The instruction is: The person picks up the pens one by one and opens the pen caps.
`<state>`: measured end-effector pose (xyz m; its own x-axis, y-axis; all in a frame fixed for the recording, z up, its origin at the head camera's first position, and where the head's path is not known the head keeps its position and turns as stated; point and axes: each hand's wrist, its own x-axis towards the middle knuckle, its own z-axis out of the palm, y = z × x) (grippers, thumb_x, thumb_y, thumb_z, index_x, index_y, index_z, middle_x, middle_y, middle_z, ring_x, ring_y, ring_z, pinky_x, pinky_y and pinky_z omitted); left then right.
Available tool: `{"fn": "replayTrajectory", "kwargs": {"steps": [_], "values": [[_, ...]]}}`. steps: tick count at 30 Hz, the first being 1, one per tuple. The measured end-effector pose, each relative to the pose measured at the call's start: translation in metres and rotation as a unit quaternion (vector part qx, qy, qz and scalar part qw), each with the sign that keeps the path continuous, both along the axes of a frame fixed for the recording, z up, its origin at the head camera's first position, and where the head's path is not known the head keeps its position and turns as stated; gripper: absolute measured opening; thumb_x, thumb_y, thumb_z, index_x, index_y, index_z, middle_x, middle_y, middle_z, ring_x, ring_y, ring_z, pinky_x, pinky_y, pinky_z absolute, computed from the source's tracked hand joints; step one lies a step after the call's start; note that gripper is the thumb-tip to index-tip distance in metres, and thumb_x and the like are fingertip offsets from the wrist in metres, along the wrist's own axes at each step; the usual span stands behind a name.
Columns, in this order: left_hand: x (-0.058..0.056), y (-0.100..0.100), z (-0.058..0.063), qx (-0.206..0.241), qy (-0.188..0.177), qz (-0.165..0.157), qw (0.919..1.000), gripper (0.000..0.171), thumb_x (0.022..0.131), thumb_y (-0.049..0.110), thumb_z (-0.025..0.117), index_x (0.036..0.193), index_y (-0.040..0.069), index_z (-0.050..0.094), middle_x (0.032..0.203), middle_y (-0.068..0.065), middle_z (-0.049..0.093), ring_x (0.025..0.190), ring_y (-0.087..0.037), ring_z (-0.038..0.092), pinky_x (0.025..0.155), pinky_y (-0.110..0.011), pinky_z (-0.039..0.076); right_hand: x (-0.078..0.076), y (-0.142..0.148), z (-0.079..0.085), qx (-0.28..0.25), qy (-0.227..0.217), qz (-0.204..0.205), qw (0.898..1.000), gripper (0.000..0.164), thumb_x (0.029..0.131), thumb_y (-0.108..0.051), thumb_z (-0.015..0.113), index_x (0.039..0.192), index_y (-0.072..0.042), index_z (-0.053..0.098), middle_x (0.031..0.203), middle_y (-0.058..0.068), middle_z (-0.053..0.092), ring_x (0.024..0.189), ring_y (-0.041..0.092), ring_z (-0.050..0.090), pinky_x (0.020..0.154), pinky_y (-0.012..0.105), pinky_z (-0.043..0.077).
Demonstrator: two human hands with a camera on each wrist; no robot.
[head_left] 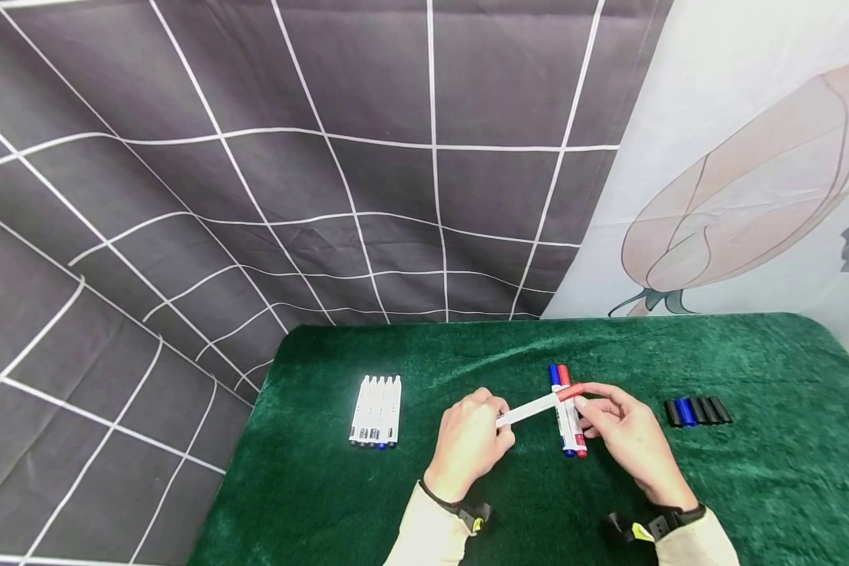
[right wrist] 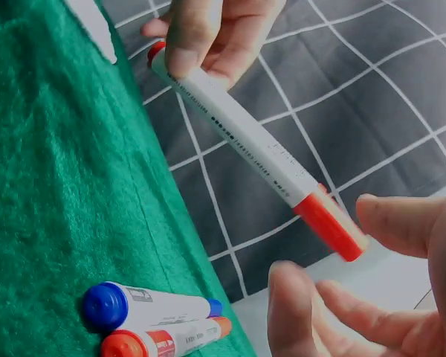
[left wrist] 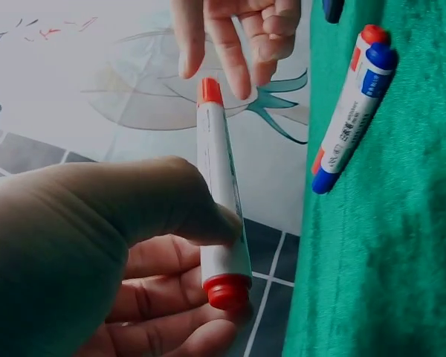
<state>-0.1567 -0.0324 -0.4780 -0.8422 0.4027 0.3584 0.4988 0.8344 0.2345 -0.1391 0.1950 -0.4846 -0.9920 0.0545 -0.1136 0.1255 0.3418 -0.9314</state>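
Observation:
My left hand [head_left: 470, 436] pinches a white marker with a red cap [right wrist: 238, 141] near its red end, thumb on top. The marker is held above the table, its capped end pointing at my right hand [head_left: 626, 432]. In the right wrist view, that hand's thumb and fingers are spread around the red cap [right wrist: 331, 227], with a gap showing. Beneath, a capped blue marker [left wrist: 349, 123] and another capped red marker [right wrist: 182, 338] lie side by side on the cloth.
Several uncapped white markers [head_left: 375, 410] lie in a row on the left of the green cloth [head_left: 304, 503]. To the right sits a row of loose caps [head_left: 700, 411], one blue among black ones. A dark gridded curtain [head_left: 368, 181] hangs behind the table.

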Motion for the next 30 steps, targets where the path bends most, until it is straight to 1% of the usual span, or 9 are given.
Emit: {"fn": "replayTrajectory", "kwargs": {"steps": [6, 9, 11, 14, 18, 20, 23, 26, 30], "values": [[0.001, -0.004, 0.006, 0.005, 0.014, -0.015, 0.9998, 0.011, 0.074, 0.025, 0.069, 0.083, 0.019, 0.068, 0.079, 0.009, 0.057, 0.069, -0.007, 0.053, 0.054, -0.022, 0.044, 0.0, -0.004, -0.001, -0.093, -0.009, 0.036, 0.995, 0.049, 0.089, -0.034, 0.056, 0.122, 0.002, 0.052, 0.082, 0.018, 0.065, 0.066, 0.016, 0.062, 0.061, 0.032, 0.052], [0.0, -0.006, 0.007, 0.007, 0.031, -0.01, 0.9994, 0.01, 0.073, 0.024, 0.069, 0.082, 0.019, 0.067, 0.08, 0.009, 0.056, 0.071, -0.007, 0.053, 0.055, -0.022, 0.044, 0.001, -0.007, -0.001, -0.12, -0.008, 0.047, 0.992, 0.044, 0.089, -0.032, 0.057, 0.114, 0.005, 0.056, 0.083, 0.02, 0.065, 0.066, 0.015, 0.062, 0.061, 0.033, 0.052], [-0.001, -0.006, 0.008, 0.008, 0.043, -0.004, 0.999, 0.011, 0.072, 0.022, 0.068, 0.081, 0.018, 0.066, 0.08, 0.008, 0.055, 0.073, -0.009, 0.053, 0.059, -0.023, 0.044, 0.001, -0.008, -0.001, -0.135, -0.004, 0.053, 0.989, 0.042, 0.089, -0.028, 0.058, 0.11, 0.008, 0.057, 0.083, 0.019, 0.065, 0.067, 0.015, 0.063, 0.062, 0.033, 0.052], [-0.001, -0.005, 0.009, 0.009, 0.056, -0.006, 0.9984, 0.013, 0.07, 0.02, 0.067, 0.082, 0.018, 0.063, 0.081, 0.008, 0.056, 0.078, -0.011, 0.052, 0.07, -0.026, 0.042, 0.002, -0.01, -0.001, -0.154, 0.001, 0.065, 0.986, 0.04, 0.09, -0.024, 0.058, 0.109, 0.011, 0.056, 0.082, 0.016, 0.067, 0.068, 0.015, 0.064, 0.062, 0.033, 0.052], [-0.002, -0.001, 0.009, 0.012, 0.073, -0.038, 0.9965, 0.02, 0.071, 0.018, 0.067, 0.09, 0.019, 0.061, 0.085, 0.008, 0.059, 0.085, -0.011, 0.054, 0.081, -0.029, 0.04, 0.004, -0.013, 0.0, -0.17, 0.003, 0.079, 0.982, 0.039, 0.09, -0.022, 0.057, 0.108, 0.013, 0.055, 0.082, 0.011, 0.068, 0.069, 0.015, 0.065, 0.062, 0.032, 0.053], [-0.002, 0.002, 0.01, 0.016, 0.082, -0.06, 0.9947, 0.023, 0.072, 0.018, 0.067, 0.095, 0.019, 0.061, 0.088, 0.009, 0.06, 0.088, -0.01, 0.055, 0.083, -0.028, 0.04, 0.005, -0.015, 0.0, -0.18, 0.005, 0.086, 0.98, 0.039, 0.09, -0.02, 0.057, 0.108, 0.014, 0.055, 0.084, 0.012, 0.068, 0.071, 0.014, 0.065, 0.063, 0.031, 0.053], [-0.001, 0.006, 0.01, 0.027, 0.09, -0.09, 0.9915, 0.025, 0.074, 0.018, 0.067, 0.099, 0.019, 0.06, 0.091, 0.01, 0.059, 0.091, -0.008, 0.054, 0.085, -0.027, 0.039, 0.006, -0.018, 0.001, -0.193, 0.007, 0.097, 0.976, 0.038, 0.09, -0.018, 0.057, 0.108, 0.015, 0.054, 0.086, 0.015, 0.068, 0.072, 0.014, 0.065, 0.065, 0.031, 0.053], [0.0, 0.008, 0.011, 0.034, 0.09, -0.11, 0.9893, 0.024, 0.076, 0.021, 0.068, 0.099, 0.021, 0.061, 0.092, 0.012, 0.059, 0.093, -0.006, 0.053, 0.086, -0.025, 0.038, 0.006, -0.02, 0.002, -0.198, 0.006, 0.106, 0.974, 0.037, 0.091, -0.018, 0.056, 0.108, 0.015, 0.054, 0.087, 0.017, 0.067, 0.073, 0.014, 0.065, 0.066, 0.031, 0.053], [0.003, 0.008, 0.012, 0.032, 0.092, -0.124, 0.9874, 0.021, 0.078, 0.024, 0.068, 0.098, 0.022, 0.062, 0.092, 0.013, 0.059, 0.092, -0.005, 0.054, 0.083, -0.023, 0.039, 0.008, -0.024, 0.004, -0.201, 0.0, 0.117, 0.973, 0.036, 0.091, -0.018, 0.055, 0.107, 0.015, 0.054, 0.085, 0.012, 0.067, 0.073, 0.014, 0.065, 0.066, 0.031, 0.053]]}}
